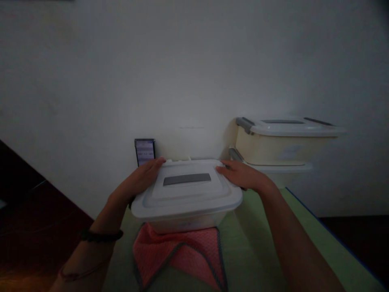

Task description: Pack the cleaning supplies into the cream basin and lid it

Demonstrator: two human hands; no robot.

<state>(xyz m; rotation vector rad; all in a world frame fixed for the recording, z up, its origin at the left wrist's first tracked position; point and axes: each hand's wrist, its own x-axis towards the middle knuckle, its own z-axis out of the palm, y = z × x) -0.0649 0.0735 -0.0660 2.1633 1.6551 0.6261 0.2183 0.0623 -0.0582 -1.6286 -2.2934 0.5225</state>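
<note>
In front of me is a storage box (188, 198) with a white lid, a grey strip on top and a cream body. My left hand (146, 176) grips its left side, fingers wrapped over the lid's edge. On the opposite side, my right hand (241, 174) holds the box with its thumb on the lid; the other fingers are partly hidden. A pink cloth (161, 251) with dark edging lies folded just before the box, partly under its front. Whether the box rests on it or hovers slightly above, I cannot tell.
Two similar lidded boxes are stacked at the right, the upper box (282, 148) on the lower box (279, 168). A phone (145, 150) with a lit screen stands against the wall (194, 73) behind my left hand. The green tabletop (255, 243) has a blue right edge.
</note>
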